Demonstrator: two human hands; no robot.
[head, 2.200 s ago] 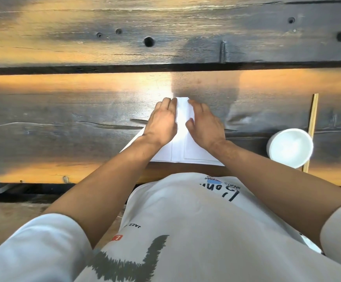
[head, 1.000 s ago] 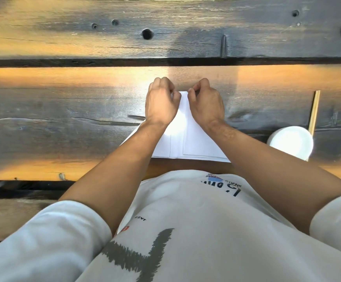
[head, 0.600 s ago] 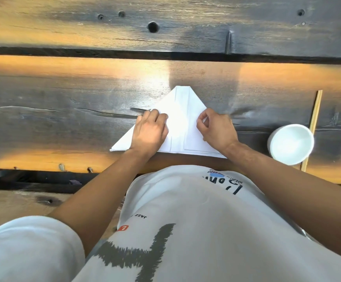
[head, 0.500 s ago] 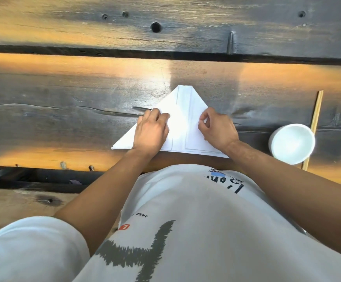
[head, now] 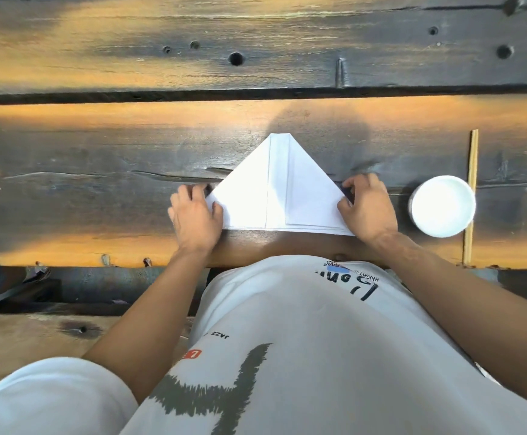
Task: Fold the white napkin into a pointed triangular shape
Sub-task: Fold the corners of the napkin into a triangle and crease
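Here, as I log it from my remote seat, item by item.

Item one: napkin (head: pixel 274 196), white, lying flat on the table (head: pixel 98 171) just in front of the person's body. It is folded into a triangle with a blunt tip pointing away from the person and a straight base toward them. A vertical crease line runs down from the tip, and layered edges show along the base at the right side.

Item two: left hand (head: pixel 194 216), at the napkin's left corner. Its thumb lies on top of the paper and the fingers curl at the corner's edge, so I read it as pinching that corner.

Item three: right hand (head: pixel 369 208), at the napkin's right corner. Thumb and curled fingers close on the sloping edge there, pinching it; the lower right corner is partly hidden under the hand.

Item four: bowl (head: pixel 443 206), white, round, standing on the table to the right of the right hand, near it but apart.

Item five: stick (head: pixel 472 189), thin, pale wood, lying lengthwise away from the person, touching or just behind the bowl's right rim; I cannot tell which.

Item six: shirt (head: pixel 303 340), white with grey and black print, filling the lower view, with short sleeves over both arms.
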